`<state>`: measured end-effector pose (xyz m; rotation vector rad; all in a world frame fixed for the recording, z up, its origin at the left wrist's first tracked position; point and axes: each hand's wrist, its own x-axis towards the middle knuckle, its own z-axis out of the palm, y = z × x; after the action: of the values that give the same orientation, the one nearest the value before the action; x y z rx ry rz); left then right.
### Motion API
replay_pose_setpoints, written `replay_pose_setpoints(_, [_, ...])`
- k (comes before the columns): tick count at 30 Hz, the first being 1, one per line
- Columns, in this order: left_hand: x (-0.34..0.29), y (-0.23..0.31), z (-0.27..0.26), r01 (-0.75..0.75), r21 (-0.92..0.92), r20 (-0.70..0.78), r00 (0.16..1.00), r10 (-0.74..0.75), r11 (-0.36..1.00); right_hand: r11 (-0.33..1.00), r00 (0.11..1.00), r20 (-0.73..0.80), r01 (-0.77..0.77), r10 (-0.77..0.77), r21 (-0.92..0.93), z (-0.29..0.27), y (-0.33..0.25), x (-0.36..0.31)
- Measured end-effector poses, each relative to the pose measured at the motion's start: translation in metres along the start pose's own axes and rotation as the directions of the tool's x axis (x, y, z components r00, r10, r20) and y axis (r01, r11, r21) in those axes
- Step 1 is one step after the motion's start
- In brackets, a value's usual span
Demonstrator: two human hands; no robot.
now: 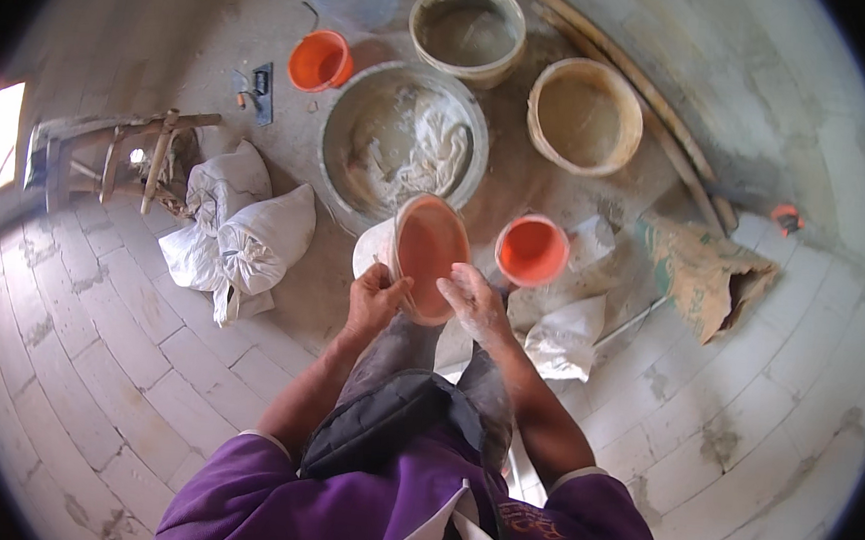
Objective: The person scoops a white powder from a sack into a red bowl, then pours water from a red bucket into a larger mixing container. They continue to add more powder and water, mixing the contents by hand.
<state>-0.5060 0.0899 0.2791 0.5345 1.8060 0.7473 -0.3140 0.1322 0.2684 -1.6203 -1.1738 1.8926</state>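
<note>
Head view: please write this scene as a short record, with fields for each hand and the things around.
Left hand: grips rim of tilted pinkish bucket
Right hand: at bucket's right edge; grip unclear
Beyond bucket: grey tub, whitish crumpled material inside
Right of bucket: orange-red pail
Far left: white sacks
Far right: torn brown bag
Upper left: orange bucket, trowel

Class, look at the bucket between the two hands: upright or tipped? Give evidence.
Tipped: between the left hand and right hand, the bucket shows a narrow oval mouth, with outer wall visible at left.
</note>
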Motion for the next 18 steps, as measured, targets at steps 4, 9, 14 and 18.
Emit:
replay_pose_setpoints(4, [-0.007,0.031,-0.011,-0.206,0.365,-0.103,0.96,0.259,0.908,0.972,0.995,0.055,0.095,-0.085,-0.213,0.02,-0.04,0.007])
replay_pose_setpoints(9, [0.036,0.033,-0.043,-0.423,0.828,0.071,0.73,0.68,0.368,0.814,0.981,0.095,0.191,-0.167,-0.549,0.0,-0.001,-0.006])
replay_pose_setpoints(14, [0.069,0.054,-0.083,-0.56,0.826,0.354,0.614,0.705,0.073,0.567,0.982,0.153,0.065,0.108,-0.821,-0.052,-0.016,-0.06])
replay_pose_setpoints(18, [0.073,0.082,-0.079,-0.57,0.818,0.413,0.672,0.615,0.075,0.568,0.997,0.004,-0.04,0.076,-0.822,-0.102,0.045,-0.102])
